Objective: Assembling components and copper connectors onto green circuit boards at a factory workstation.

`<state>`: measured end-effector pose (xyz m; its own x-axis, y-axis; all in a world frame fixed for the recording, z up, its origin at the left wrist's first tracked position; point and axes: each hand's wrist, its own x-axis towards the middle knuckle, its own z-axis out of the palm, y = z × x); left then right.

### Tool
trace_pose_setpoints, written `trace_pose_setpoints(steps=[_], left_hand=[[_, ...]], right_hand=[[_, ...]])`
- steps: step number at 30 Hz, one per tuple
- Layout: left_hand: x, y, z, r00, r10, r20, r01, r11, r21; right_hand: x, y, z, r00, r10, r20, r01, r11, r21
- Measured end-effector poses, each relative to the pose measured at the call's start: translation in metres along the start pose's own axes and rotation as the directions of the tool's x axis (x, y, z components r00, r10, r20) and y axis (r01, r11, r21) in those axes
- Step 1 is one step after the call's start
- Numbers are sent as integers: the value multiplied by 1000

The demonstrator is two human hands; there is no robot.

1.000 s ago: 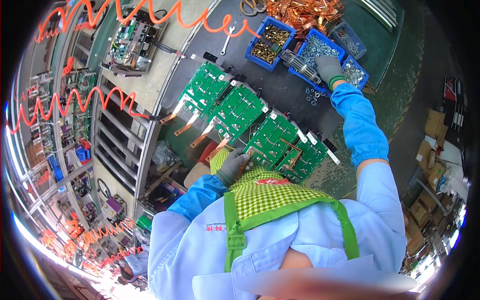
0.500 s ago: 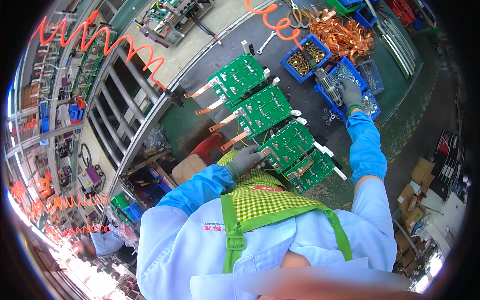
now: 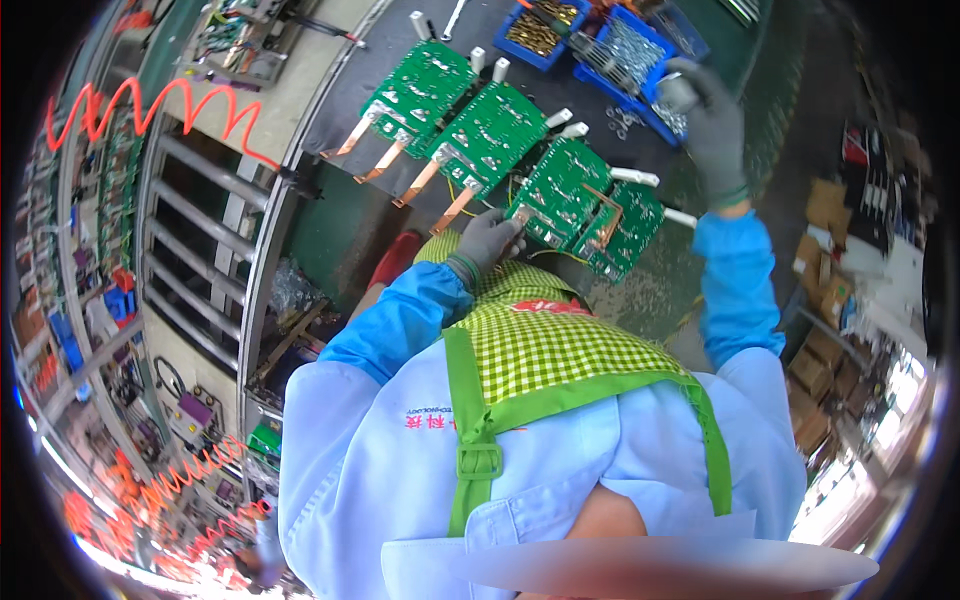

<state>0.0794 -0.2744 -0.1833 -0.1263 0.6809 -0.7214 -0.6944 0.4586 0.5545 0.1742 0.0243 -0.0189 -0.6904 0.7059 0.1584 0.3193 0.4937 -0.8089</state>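
Note:
My left hand (image 3: 490, 242), in a grey glove, is closed on the near left corner of a green circuit board (image 3: 562, 190), by its metal tab. A smaller green board (image 3: 632, 225) with a bent copper strip (image 3: 606, 218) adjoins it on the right. My right hand (image 3: 714, 130), also gloved and slightly blurred, is over the right end of the blue parts bins (image 3: 655, 118). Its fingers are curled; what they hold, if anything, I cannot make out. A grey metal tool (image 3: 618, 62) lies across the bins, left of that hand.
Two more green boards, one on the left (image 3: 418, 98) and one in the middle (image 3: 490, 135), lie on the dark table with copper strips jutting toward me. Loose washers (image 3: 622, 120) lie beside the bins. A blue bin (image 3: 540, 35) holds brass-coloured fasteners. A red coiled hose (image 3: 170, 95) hangs left.
My right hand has lifted off the tool and shifted right over the bin end. My left hand keeps its hold on the board. The whole view has shifted, with the table now higher up.

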Motion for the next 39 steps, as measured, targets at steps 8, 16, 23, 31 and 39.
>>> trace_pose_setpoints(steps=[8,16,23,31,39], left_hand=[[6,3,0,991,-16,134,20,1000,-24],[1,-2,-1,990,11,139,2,996,-89],[-2,-2,-2,986,46,158,-21,988,-155],[7,-9,-9,982,3,189,16,995,-98],[5,-7,-6,985,37,167,-19,994,-108]], right_hand=[[-143,-5,131,915,94,393,-95,995,-18],[-155,7,150,930,36,366,25,987,-158],[-156,10,151,926,-13,378,90,978,-186],[-155,5,139,860,34,509,63,983,-172],[-159,8,147,909,48,414,28,984,-174]])
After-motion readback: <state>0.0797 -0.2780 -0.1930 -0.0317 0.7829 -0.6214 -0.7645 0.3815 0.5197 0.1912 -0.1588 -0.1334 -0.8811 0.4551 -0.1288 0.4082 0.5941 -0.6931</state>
